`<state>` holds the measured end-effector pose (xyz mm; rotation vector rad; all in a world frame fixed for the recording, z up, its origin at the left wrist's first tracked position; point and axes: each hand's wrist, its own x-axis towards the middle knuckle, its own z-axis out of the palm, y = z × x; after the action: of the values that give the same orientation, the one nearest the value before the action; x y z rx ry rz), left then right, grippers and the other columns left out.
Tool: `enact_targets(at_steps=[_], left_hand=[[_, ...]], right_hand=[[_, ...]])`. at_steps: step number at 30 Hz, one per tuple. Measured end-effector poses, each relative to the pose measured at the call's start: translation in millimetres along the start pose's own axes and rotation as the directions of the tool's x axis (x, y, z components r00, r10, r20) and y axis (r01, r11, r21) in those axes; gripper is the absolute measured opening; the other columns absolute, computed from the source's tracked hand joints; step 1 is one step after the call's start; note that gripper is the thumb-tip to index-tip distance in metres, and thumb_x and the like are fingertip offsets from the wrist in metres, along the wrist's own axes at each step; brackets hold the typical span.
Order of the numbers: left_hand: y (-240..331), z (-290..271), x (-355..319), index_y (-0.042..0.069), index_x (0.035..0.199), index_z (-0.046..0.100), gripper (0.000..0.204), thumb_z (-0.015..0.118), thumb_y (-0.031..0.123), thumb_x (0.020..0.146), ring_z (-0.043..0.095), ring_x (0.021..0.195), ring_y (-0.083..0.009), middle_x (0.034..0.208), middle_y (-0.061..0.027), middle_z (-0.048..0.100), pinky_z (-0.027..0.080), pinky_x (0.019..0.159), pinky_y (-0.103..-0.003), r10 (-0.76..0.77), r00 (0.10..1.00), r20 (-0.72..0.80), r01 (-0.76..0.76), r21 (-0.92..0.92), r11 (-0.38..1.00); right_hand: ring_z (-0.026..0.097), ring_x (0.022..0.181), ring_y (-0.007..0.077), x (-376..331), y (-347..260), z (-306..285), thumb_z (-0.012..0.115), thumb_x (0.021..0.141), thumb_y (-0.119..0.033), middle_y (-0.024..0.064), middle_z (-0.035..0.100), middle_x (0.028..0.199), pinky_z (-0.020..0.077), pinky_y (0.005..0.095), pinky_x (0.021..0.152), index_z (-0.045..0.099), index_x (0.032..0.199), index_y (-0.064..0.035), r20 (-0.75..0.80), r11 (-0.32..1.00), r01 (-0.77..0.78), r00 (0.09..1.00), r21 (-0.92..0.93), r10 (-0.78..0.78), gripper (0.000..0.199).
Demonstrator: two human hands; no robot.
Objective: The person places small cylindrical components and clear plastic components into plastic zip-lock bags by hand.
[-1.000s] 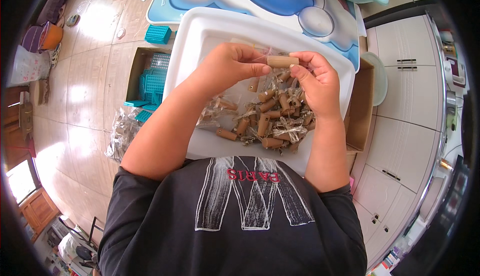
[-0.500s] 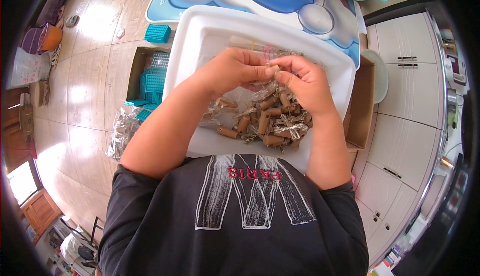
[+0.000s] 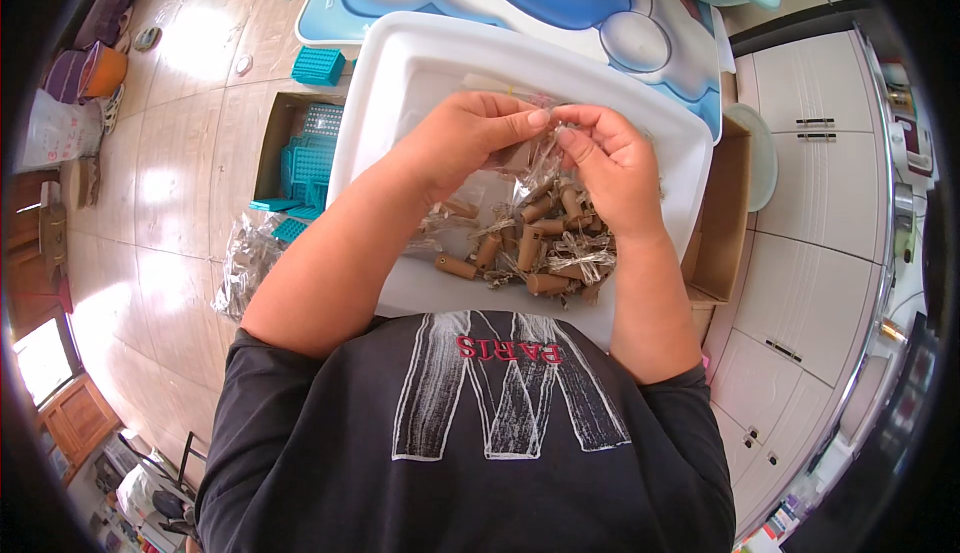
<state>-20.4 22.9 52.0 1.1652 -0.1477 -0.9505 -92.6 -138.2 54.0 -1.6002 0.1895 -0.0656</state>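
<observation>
My left hand (image 3: 478,143) and my right hand (image 3: 612,165) meet over a white plastic tub, fingertips almost touching. Both pinch the upper edge of a small clear plastic bag (image 3: 537,175) that hangs between them; what is inside it is hard to make out. Below, in the tub, lies a heap of brown cork-like cylinders (image 3: 528,245) tangled with bundles of thin wire (image 3: 582,253). More clear plastic packaging (image 3: 440,225) lies under my left wrist.
The white tub (image 3: 400,53) rests against a blue-and-white patterned table (image 3: 470,1). At left are a cardboard box of teal trays (image 3: 308,163) and a clear bag of silvery pieces (image 3: 245,268). Another cardboard box (image 3: 722,223) stands right, beside white cabinets (image 3: 815,183).
A small light-brown piece showed between my fingertips before; now clear bag plastic shows there. My fingertips have shifted slightly, and the bag hangs more visibly beneath them.
</observation>
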Motion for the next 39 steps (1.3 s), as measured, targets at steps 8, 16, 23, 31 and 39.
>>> enact_targets(at_steps=[8,16,23,31,39], left_hand=[[2.6,-1.5,-1.0,-0.001,0.097,0.062,0.03,0.058,0.026,0.086,0.049,0.059,-0.0059,0.077,-0.0038,0.062,0.039,0.055,-0.02,-0.088,0.995,0.039,0.087,0.039,0.995],[-1.2,-3.7,1.5,-0.003,0.099,0.062,0.028,0.057,0.022,0.086,0.046,0.058,-0.004,0.08,-0.0059,0.063,0.036,0.054,-0.017,-0.068,0.998,-0.017,0.067,-0.026,0.997],[-2.2,-2.7,2.2,-0.002,0.094,0.062,0.027,0.062,0.023,0.084,0.054,0.064,-0.0068,0.071,-0.0022,0.06,0.04,0.056,-0.021,-0.041,0.999,-0.024,0.041,0.005,0.999],[-5.8,-1.0,5.8,-0.001,0.095,0.063,0.027,0.06,0.024,0.085,0.055,0.063,-0.0084,0.078,-0.0041,0.062,0.044,0.057,-0.022,0.009,0.992,-0.127,-0.024,-0.123,0.992],[-10.8,-2.3,7.3,-0.001,0.094,0.063,0.027,0.057,0.024,0.087,0.057,0.065,-0.0095,0.08,-0.0052,0.063,0.044,0.058,-0.023,0.075,0.985,-0.158,-0.099,-0.149,0.984]], right_hand=[[0.05,0.063,0.0044,2.6,-0.2,-18.1,0.061,0.083,-0.009,0.0,0.057,0.069,0.0402,0.0175,0.058,0.058,0.084,-0.0002,-0.089,0.995,0.087,0.992,-0.057,-0.092,0.01],[0.048,0.065,0.0024,-1.4,-3.8,-18.2,0.065,0.08,-0.009,-0.0034,0.058,0.071,0.0389,0.0174,0.058,0.061,0.084,-0.0008,0.082,0.992,0.044,0.996,-0.115,-0.034,0.01],[0.045,0.063,0.0027,-3.7,-2.2,-2.7,0.065,0.08,-0.009,-0.0037,0.057,0.069,0.0385,0.018,0.057,0.063,0.082,-0.0015,0.017,0.978,0.037,0.999,-0.207,-0.034,0.008],[0.048,0.063,0.0027,-5.3,7.6,7.1,0.068,0.077,-0.007,-0.0009,0.058,0.072,0.04,0.0177,0.056,0.06,0.096,0.0005,0.029,0.994,0.11,0.993,0.007,-0.11,0.022],[0.054,0.072,0.0042,-6.0,16.1,18.4,0.065,0.079,-0.003,0.0022,0.063,0.08,0.044,0.0182,0.063,0.06,0.097,0.0014,0.015,0.99,0.133,0.991,-0.046,-0.132,0.02]])
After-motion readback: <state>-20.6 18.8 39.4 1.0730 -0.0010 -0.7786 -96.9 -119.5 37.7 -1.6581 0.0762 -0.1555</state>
